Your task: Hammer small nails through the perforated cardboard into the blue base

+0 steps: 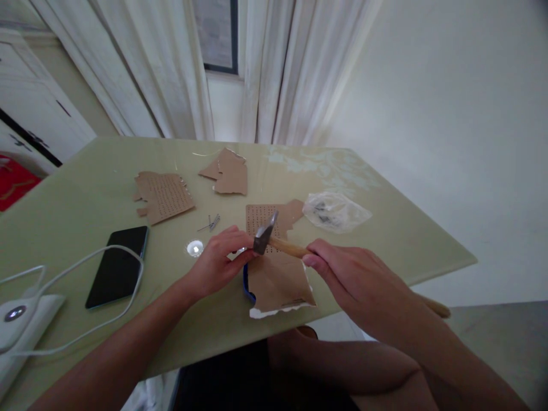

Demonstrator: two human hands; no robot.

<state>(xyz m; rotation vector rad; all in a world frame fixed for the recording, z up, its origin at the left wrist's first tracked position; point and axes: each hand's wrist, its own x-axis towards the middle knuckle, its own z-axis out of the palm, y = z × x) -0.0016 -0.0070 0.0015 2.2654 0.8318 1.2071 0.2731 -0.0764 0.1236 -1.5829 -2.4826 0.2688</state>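
My right hand [349,274] is wrapped round the wooden handle of a hammer [289,247]. The hammer's metal head is at the fingertips of my left hand [220,260], over a torn piece of brown cardboard [278,279]. Thumb and forefinger of my left hand are pinched together; the hammer head hides what is between them. Rows of small holes mark the cardboard's far part. A blue object [247,285] shows from beneath its left edge. Several loose nails [210,222] lie on the table beyond my left hand.
Another hole-punched cardboard piece [169,197] and a torn scrap [232,174] lie farther back on the glossy table [205,319]. A clear plastic bag [336,212] with dark contents is at the right. A phone [117,265], a white cable and a power strip [32,325] are at the left.
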